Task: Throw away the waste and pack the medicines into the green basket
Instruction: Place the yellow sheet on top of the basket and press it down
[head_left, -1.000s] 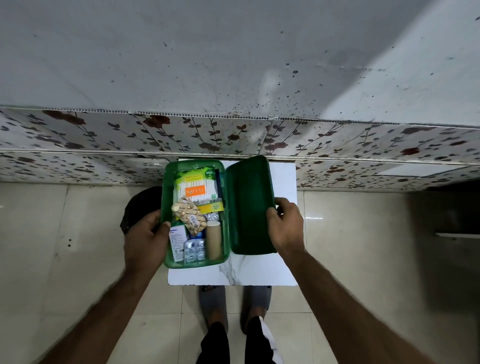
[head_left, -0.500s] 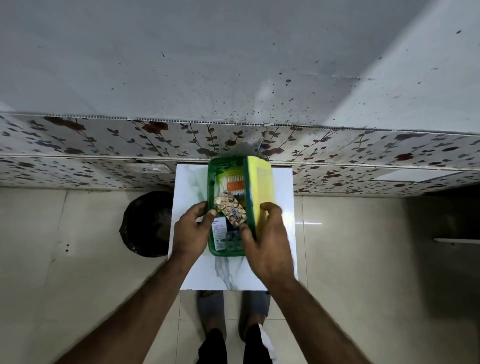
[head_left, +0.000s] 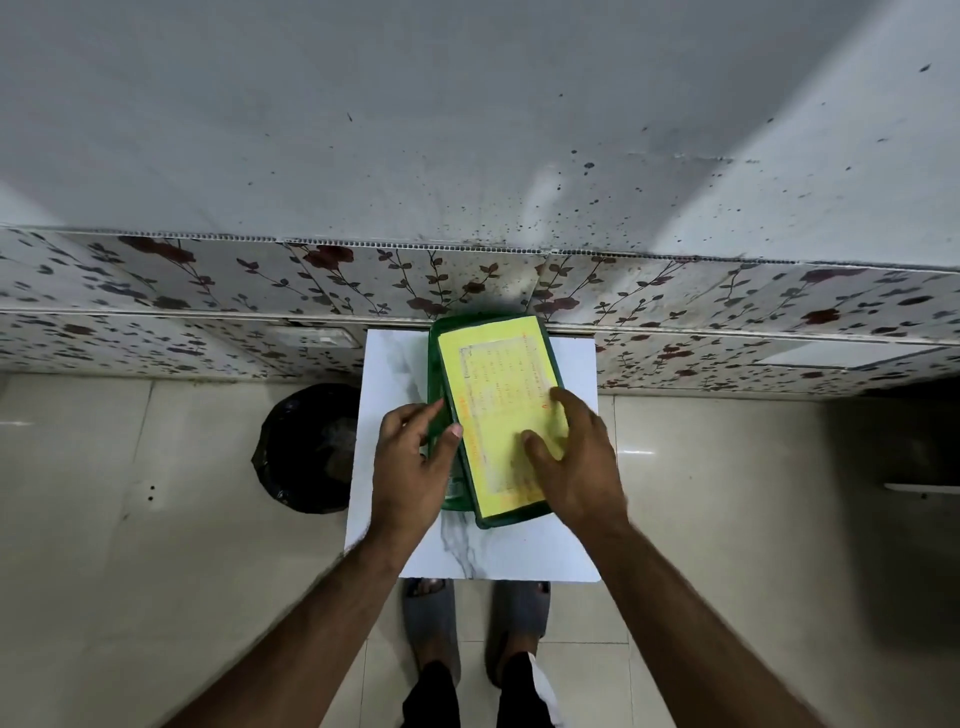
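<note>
The green basket (head_left: 435, 358) stands on a small white marble-patterned table (head_left: 519, 551). Its lid (head_left: 498, 384), green with a yellow printed label on top, lies almost flat over the basket, slightly askew. My right hand (head_left: 576, 462) rests palm down on the lid's near right part, fingers spread. My left hand (head_left: 415, 467) grips the basket's left rim, thumb touching the lid's left edge. The medicines inside are hidden under the lid.
A black-lined waste bin (head_left: 309, 447) stands on the tiled floor just left of the table. A floral-patterned wall panel (head_left: 208, 291) runs behind the table. My feet in grey slippers (head_left: 431, 618) are under the table's near edge.
The lid, lying open to the right a second ago and upright half a second ago, has swung down over the basket. My right hand now presses on top of it.
</note>
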